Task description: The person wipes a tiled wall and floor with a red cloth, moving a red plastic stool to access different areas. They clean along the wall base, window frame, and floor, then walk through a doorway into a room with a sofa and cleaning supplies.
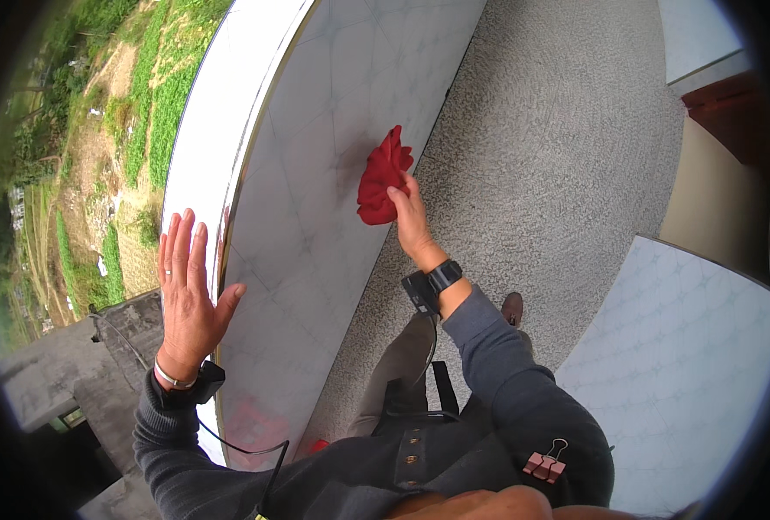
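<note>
My right hand [412, 211] grips a bunched red cloth [383, 182] between thumb and fingers. The cloth is held in front of the light tiled wall [307, 130] below the ledge; whether it touches the tiles cannot be told. At the left, my left hand [186, 286] is spread flat with its palm down at the white ledge [209, 117], thumb pointing toward the wall, and it holds nothing. Black devices with cables are strapped at both wrists.
Speckled floor [528, 130] runs between the wall and a tiled surface [684, 364] at the right. A dark red object [729, 107] stands at the upper right. Beyond the ledge are green plots [141, 123] and a grey concrete structure [86, 357] far below. A small red object [319, 446] is near my legs.
</note>
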The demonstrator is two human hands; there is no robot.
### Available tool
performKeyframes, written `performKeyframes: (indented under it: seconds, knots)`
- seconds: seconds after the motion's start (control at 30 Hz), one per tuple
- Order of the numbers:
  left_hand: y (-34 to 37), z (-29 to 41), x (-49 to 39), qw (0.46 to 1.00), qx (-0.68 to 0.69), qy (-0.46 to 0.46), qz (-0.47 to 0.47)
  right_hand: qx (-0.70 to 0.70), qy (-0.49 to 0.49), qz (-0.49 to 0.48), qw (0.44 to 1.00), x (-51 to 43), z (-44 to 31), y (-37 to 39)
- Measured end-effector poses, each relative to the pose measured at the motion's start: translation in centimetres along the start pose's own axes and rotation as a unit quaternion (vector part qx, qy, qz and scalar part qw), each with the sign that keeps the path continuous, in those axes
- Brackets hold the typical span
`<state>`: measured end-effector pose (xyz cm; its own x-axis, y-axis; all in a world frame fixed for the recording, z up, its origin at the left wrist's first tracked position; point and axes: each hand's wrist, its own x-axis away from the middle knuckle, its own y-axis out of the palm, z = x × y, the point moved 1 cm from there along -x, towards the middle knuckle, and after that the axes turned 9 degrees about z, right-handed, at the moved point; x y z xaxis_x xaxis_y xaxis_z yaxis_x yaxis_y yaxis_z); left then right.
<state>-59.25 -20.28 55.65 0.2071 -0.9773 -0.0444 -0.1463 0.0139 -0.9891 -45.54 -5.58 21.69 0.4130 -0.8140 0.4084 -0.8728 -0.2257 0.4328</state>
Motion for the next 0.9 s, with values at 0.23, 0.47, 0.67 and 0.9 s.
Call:
performKeyframes:
  seconds: [0.23,0.47,0.67,0.9]
  knots:
    - [2.5,-1.8,-5.0,0.992,0.066,0.086,-0.063,-0.114,0.091,0.060,0.988,4.8,8.9,8.0]
    - [3.4,-1.2,-5.0,0.994,0.080,0.052,-0.045,-0.163,0.138,0.138,0.967,-18.8,2.2,1.7]
    - [3.8,-1.4,-4.7,0.995,0.085,0.036,-0.040,-0.035,-0.110,0.093,0.989,-23.3,-10.9,5.3]
    - [4.4,-1.9,-3.2,0.994,0.101,0.019,-0.023,0.022,-0.332,0.029,0.943,-17.3,-21.0,11.2]
